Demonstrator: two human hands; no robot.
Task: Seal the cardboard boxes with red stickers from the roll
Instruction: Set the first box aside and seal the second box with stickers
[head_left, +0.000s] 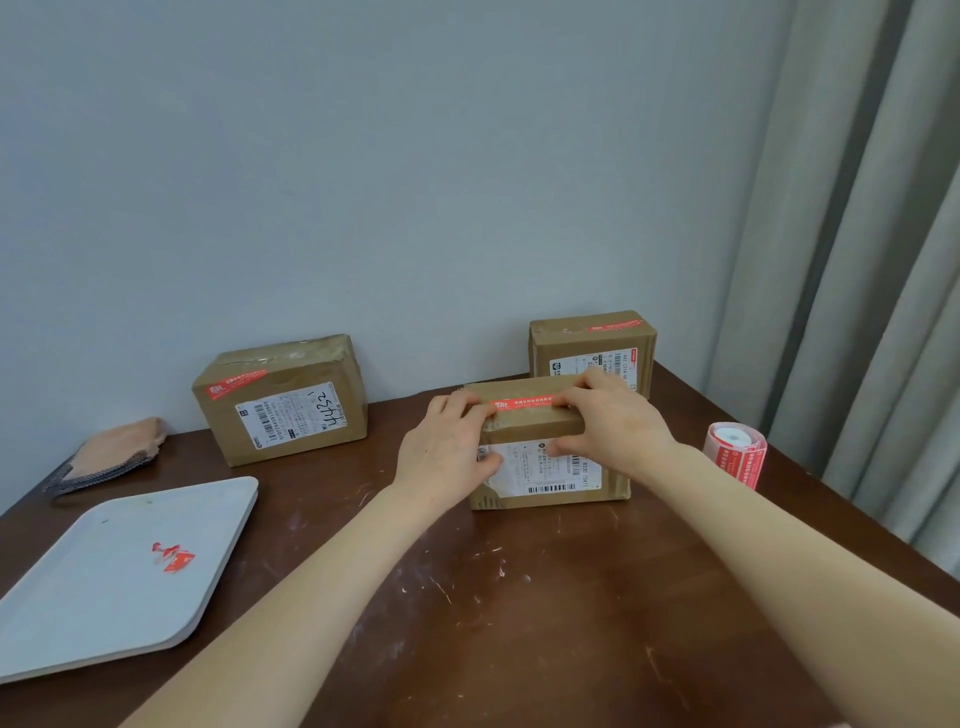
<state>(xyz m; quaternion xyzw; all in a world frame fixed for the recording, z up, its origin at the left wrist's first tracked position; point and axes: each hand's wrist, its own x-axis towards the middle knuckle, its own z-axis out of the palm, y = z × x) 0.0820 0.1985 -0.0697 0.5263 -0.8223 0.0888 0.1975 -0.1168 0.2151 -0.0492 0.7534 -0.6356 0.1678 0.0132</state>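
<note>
The light is soft and even, a bit dim. Small dark shadows sit under the boxes on the table (519, 597). The curtain (857, 260) leans at the edge. Everything looks slightly fuzzy

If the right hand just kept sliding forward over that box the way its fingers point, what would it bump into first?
Probably the back box by the wall. The right hand rests on the front box, fingers aimed away and slightly left. Depth is unclear, so it might pass left of the back box and reach the wall.

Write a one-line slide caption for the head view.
Both hands, left hand and right hand, press a red sticker along the front box.
</note>
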